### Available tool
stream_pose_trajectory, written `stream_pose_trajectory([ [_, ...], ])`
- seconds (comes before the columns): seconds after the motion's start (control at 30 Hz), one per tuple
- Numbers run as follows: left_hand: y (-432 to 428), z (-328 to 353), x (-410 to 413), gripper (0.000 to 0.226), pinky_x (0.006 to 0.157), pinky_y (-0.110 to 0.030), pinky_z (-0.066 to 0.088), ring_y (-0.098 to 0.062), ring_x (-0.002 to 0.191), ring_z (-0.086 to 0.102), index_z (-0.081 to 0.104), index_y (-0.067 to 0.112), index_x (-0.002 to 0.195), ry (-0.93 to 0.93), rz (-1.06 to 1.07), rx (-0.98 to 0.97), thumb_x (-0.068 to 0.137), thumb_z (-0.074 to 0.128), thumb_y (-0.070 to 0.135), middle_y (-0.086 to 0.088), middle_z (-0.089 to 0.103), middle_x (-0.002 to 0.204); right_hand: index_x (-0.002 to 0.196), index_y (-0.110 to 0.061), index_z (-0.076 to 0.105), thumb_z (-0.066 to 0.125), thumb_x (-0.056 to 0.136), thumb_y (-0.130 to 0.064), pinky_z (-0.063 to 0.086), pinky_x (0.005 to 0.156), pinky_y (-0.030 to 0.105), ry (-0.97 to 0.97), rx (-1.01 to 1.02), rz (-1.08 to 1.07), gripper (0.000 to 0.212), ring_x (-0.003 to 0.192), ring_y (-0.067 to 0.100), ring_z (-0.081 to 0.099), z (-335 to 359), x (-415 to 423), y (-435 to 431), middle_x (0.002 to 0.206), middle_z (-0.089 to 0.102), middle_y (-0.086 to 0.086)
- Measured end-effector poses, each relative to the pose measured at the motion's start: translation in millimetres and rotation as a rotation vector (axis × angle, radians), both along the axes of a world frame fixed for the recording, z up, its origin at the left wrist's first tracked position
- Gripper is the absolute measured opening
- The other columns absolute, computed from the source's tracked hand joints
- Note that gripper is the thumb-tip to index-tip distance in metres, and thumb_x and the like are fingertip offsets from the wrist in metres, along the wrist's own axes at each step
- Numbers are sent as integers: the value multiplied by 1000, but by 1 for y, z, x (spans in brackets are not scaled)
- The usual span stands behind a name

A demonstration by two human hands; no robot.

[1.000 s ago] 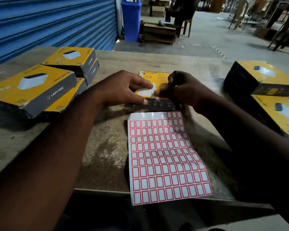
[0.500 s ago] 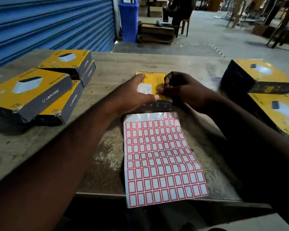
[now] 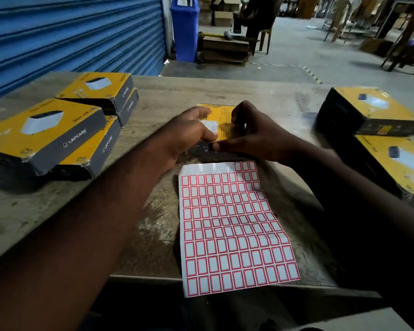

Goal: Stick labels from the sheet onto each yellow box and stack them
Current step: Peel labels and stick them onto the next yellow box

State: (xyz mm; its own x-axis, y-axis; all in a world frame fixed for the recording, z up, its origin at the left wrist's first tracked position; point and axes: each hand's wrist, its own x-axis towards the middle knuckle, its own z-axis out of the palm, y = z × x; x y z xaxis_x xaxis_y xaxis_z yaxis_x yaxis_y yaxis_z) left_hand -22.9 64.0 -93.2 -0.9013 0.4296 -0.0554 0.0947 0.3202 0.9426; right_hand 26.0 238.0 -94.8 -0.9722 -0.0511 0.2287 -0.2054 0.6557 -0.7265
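a person's left hand [image 3: 189, 134] lies across the yellow box [image 3: 225, 115] at the middle of the wooden table [image 3: 201, 91], fingers fairly straight and pressing its top. the right hand [image 3: 253, 137] curls over the box, thumb on the dark front face, gripping it. a second ago both hands' fingertips met at the near edge. now they frame the box, which suggests the label is stuck down, though the label itself is too small to make out. the label sheet [image 3: 232, 223] lies just in front, its top row mostly peeled. the box seems ready for stacking, perhaps on the left stack [image 3: 58, 130].
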Motion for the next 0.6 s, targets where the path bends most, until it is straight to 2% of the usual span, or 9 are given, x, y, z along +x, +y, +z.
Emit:
stream_pose_trajectory([
  [0.1, -3, -2, 0, 60, 114, -26, 30, -10, 144, 29, 51, 22, 144, 69, -56, -66, 88, 66, 6, 10, 25, 162, 98, -17, 44, 87, 69, -39, 35, 56, 27, 18, 68, 30, 57, 66, 9, 38, -2, -2, 2, 76, 46, -8],
  [0.17, -6, -1, -1, 54, 114, -28, 33, -8, 138, 36, 52, 21, 143, 90, -64, -83, 92, 60, 5, 9, 28, 161, 94, -21, 43, 87, 68, -38, 34, 56, 29, 20, 85, 52, 54, 64, 10, 37, -3, -4, 6, 73, 45, -8],
  [0.23, -11, 1, -3, 49, 113, -29, 37, -7, 132, 43, 50, 20, 144, 95, -79, -81, 97, 58, 14, 8, 32, 159, 93, -24, 43, 88, 69, -36, 37, 56, 31, -4, 84, 68, 52, 66, 11, 39, -2, -4, 8, 76, 46, -7],
  [0.3, -15, -1, -5, 56, 114, -27, 31, -6, 139, 36, 45, 23, 147, 142, -133, -144, 95, 62, 35, 11, 26, 162, 99, -20, 44, 87, 70, -31, 40, 57, 32, -43, 67, 85, 54, 68, 10, 42, 0, -3, 11, 81, 49, -5],
  [0.37, -16, -3, -5, 71, 108, -19, 24, -1, 140, 28, 41, 25, 150, 253, -156, -272, 88, 66, 48, 11, 21, 163, 102, -18, 43, 87, 70, -25, 42, 57, 31, -71, 41, 103, 55, 68, 9, 45, 0, -2, 14, 85, 50, -5],
  [0.47, -12, -7, -2, 82, 102, -12, 17, -5, 145, 24, 41, 25, 149, 440, -125, -386, 78, 74, 52, 5, 23, 163, 103, -18, 43, 87, 69, -18, 41, 58, 30, -101, 27, 120, 56, 67, 7, 46, 1, -1, 20, 86, 49, -9],
  [0.6, -16, -6, -2, 82, 99, -11, 20, -8, 143, 32, 43, 25, 149, 503, -104, -420, 77, 79, 46, 5, 31, 160, 103, -21, 45, 87, 68, -17, 43, 60, 32, -118, 17, 141, 55, 70, 8, 47, 1, -3, 22, 87, 49, -10],
])
